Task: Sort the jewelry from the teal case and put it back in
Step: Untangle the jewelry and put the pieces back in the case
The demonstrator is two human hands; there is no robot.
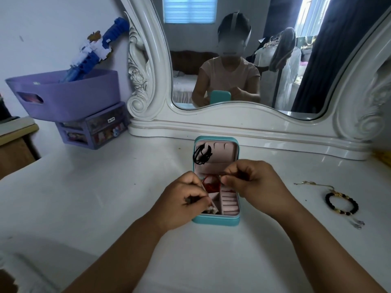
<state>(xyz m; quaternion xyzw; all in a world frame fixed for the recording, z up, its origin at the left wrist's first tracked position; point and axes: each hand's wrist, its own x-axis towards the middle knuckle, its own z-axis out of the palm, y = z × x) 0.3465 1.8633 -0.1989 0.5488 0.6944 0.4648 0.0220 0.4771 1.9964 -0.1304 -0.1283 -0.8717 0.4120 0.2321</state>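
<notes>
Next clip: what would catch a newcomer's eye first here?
Both hands, left and right, meet over the open teal case at table centre, pinching a red cord. A black bead bracelet lies on the table to the right, and a big white-framed mirror stands behind.

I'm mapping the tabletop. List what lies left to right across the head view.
Purple basket → purple mini drawers → left hand → teal case → right hand → black bead bracelet.
</notes>
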